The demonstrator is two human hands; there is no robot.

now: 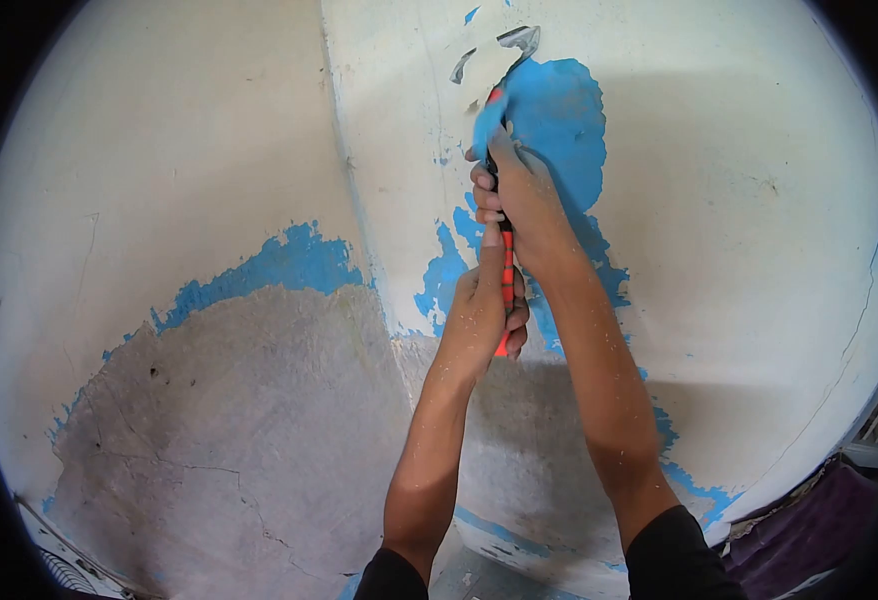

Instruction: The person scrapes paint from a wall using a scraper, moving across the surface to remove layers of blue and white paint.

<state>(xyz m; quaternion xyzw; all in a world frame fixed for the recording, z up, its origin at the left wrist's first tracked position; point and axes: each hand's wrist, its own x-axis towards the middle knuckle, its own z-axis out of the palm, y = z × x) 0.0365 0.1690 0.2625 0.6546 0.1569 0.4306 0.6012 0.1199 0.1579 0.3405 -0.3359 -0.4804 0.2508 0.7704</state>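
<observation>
A long-handled scraper [508, 270] with a red and black handle points up along the wall. My left hand [481, 308] is wrapped around the lower, red part of the handle. Higher up, my right hand [529, 195] grips the black part, its fingers curled around it. The metal-looking head [524, 40] is at the wall, near the top edge of a bare blue patch [564, 110]. A blurred blue paint flake [489, 128] shows just above my right hand, partly in front of the tool.
Cream paint covers the upper wall [199, 130], with a vertical inner corner [337, 130] left of my hands. Grey bare plaster [249, 430] with cracks and a ragged blue border [269, 265] lies below. A dark purple cloth [809, 530] is at lower right.
</observation>
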